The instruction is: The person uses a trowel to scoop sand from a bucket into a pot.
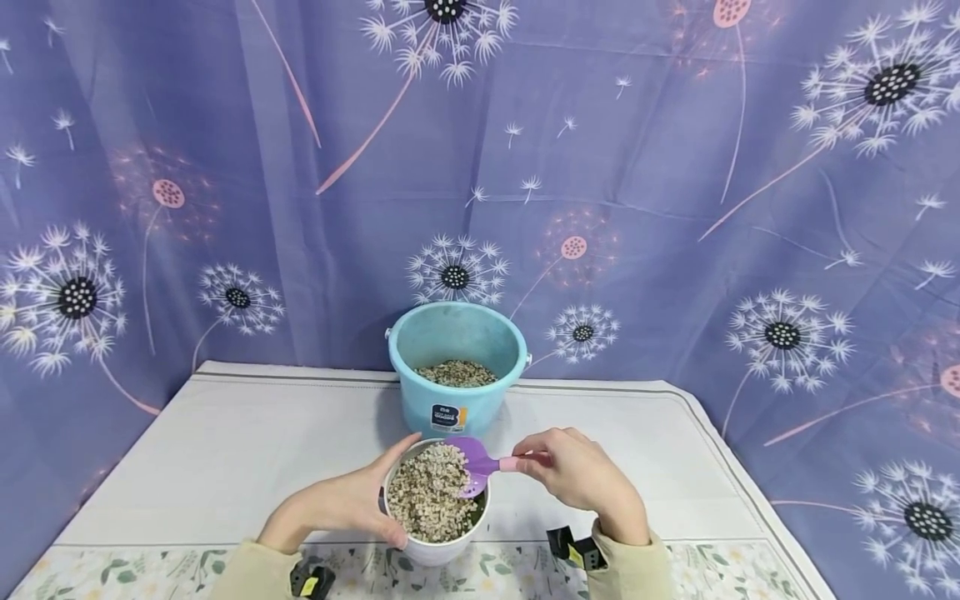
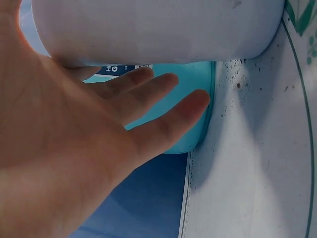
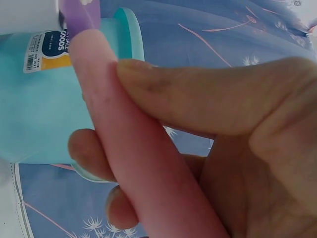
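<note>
We see a bucket (image 1: 417, 398) of smooth plastic with a soft sheen, its label (image 1: 448, 417) printed and flat. The pot (image 1: 435, 552) looks like smooth plastic too, while the granules (image 1: 426, 500) in it are rough and matt. Our scoop (image 1: 480, 464) pairs a smooth plastic blade with a smooth, matt handle (image 3: 131, 134). The curtain (image 1: 345, 250) is softly creased cloth; the counter (image 1: 300, 442) has a smooth, matt covering.
</note>
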`<state>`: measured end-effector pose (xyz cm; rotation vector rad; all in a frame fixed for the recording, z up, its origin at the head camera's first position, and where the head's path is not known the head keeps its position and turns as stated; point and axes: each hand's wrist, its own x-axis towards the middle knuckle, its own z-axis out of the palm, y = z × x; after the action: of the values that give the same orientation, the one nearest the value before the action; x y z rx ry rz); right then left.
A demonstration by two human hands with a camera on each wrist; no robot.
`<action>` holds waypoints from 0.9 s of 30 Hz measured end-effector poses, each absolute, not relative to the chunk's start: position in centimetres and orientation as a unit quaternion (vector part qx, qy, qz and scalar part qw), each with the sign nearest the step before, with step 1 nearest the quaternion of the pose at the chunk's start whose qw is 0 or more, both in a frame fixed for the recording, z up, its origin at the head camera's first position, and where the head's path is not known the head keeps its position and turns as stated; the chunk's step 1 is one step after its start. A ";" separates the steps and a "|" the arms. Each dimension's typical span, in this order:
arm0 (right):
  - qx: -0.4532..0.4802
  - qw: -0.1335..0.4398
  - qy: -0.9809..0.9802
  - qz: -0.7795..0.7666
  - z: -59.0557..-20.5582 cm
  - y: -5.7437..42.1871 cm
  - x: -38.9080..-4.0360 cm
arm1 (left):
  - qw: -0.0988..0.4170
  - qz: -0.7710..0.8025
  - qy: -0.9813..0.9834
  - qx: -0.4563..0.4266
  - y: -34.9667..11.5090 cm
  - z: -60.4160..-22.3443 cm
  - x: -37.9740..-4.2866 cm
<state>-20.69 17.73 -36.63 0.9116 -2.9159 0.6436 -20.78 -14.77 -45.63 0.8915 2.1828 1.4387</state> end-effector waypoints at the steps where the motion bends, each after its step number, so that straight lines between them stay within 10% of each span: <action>1: 0.294 0.010 -0.933 0.206 -36.6 17.8 -20.7 | 0.188 0.511 0.776 0.317 -14.7 -45.7 -20.8; 27: 0.299 0.057 -0.934 0.189 -36.7 15.7 -20.2 | 0.192 0.567 0.715 0.361 -14.4 -45.8 -20.9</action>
<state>-20.24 15.69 -36.70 0.9061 -2.8316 0.5734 -20.93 -14.43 -45.80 1.0133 2.0076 1.5926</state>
